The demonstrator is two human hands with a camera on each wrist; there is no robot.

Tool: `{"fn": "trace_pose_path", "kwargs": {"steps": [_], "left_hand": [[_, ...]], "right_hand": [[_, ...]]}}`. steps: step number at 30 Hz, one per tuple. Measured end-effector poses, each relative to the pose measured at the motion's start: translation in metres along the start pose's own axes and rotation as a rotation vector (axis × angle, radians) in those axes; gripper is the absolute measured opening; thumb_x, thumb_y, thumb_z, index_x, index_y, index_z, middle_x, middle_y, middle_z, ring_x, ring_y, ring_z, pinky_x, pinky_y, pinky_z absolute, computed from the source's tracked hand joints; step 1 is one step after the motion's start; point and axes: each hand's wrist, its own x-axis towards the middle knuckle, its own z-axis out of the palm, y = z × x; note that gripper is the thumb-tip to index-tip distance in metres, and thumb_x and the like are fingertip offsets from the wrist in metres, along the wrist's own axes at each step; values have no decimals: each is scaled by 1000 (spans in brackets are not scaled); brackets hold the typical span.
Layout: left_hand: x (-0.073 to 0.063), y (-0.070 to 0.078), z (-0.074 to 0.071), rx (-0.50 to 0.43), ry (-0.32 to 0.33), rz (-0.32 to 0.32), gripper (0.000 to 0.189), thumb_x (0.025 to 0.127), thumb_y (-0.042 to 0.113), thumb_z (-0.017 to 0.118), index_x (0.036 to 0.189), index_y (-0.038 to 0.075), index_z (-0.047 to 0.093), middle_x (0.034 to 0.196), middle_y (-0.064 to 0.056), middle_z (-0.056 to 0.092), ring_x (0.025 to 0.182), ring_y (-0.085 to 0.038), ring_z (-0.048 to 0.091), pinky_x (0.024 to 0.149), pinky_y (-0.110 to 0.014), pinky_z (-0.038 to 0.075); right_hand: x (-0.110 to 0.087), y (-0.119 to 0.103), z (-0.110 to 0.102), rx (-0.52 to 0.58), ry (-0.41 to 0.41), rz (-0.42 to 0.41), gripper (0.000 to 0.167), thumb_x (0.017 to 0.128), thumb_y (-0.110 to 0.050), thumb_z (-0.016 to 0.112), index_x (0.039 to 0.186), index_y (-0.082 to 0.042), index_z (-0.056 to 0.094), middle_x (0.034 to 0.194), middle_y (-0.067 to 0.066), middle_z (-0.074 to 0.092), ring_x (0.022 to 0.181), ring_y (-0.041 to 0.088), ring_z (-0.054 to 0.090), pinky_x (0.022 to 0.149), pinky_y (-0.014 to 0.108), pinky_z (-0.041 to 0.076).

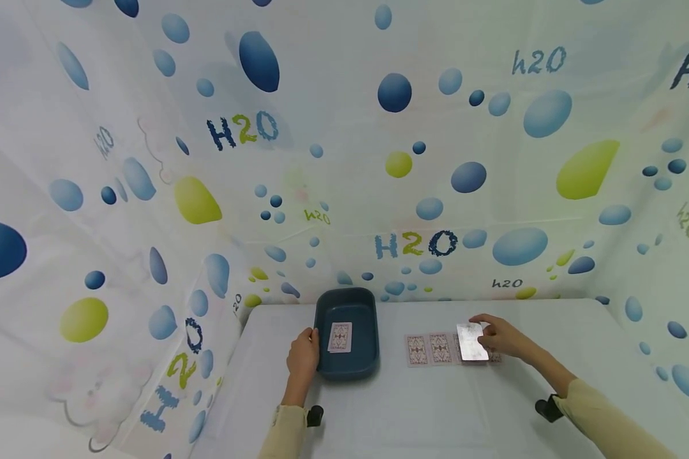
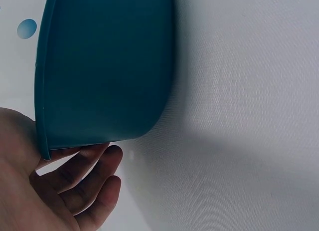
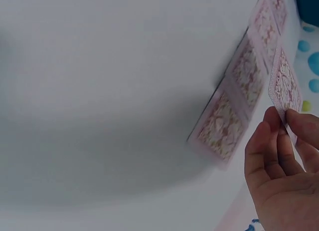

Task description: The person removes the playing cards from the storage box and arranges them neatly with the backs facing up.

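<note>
A dark teal tray (image 1: 365,338) stands on the left part of the table, with red-patterned playing cards (image 1: 340,337) lying face down inside. My left hand (image 1: 303,354) grips its left side; in the left wrist view the fingers (image 2: 94,183) curl against the outer wall beneath the rim. Between thumb and fingers, my right hand (image 1: 504,338) pinches a single playing card (image 1: 469,344), raised over a row of cards. That row of face-down cards (image 1: 417,350) lies to the right of the tray, partly hidden by the held card and the hand. The held card's patterned back (image 3: 285,84) shows in the right wrist view.
A white cloth covers the table (image 1: 413,408). Behind it and at the sides hangs a white curtain (image 1: 344,191) printed with blue and green drops and H2O lettering. A dark strap device (image 1: 548,408) is on the right wrist.
</note>
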Motion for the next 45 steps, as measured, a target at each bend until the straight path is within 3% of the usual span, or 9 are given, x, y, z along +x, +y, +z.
{"fn": "trace_pose_path", "kwargs": {"steps": [11,25,32,37,42,45], "left_hand": [[0,0,-1,11,3,2,28,105,27,50,104,5,67,91,-15,71,68,-27,62,58,-43,46],[1,-1,-1,5,18,12,27,105,27,51,102,5,67,87,-14,70,67,-26,60,56,-42,44],[1,-1,1,10,9,1,27,105,26,51,103,5,66,89,-15,70,69,-27,61,58,-44,46],[1,0,2,5,8,1,27,104,26,51,104,4,67,91,-16,71,70,-28,62,60,-45,47],[0,1,1,4,21,7,27,105,26,51,102,4,67,91,-16,71,70,-29,62,59,-46,47],[0,1,1,4,18,8,27,105,26,51,102,4,67,90,-16,71,69,-28,61,59,-45,46]], "right_hand": [[-24,14,-24,1,8,110,49,94,-1,60,139,7,44,86,9,56,75,19,52,65,32,51],[-37,48,-53,-85,31,226,48,94,-2,54,140,7,41,91,13,52,78,21,51,63,34,47],[-34,58,-47,-122,78,252,47,93,-4,58,137,5,45,90,13,52,76,21,51,62,33,46],[-31,57,-38,-258,137,213,44,92,-6,64,131,8,50,90,16,56,77,22,51,63,34,45],[-31,47,-33,-396,166,193,42,91,-8,68,127,9,54,95,22,55,84,31,56,72,45,51],[-31,45,-32,-404,149,238,43,92,-10,67,128,9,54,102,30,54,92,38,59,79,52,52]]}}
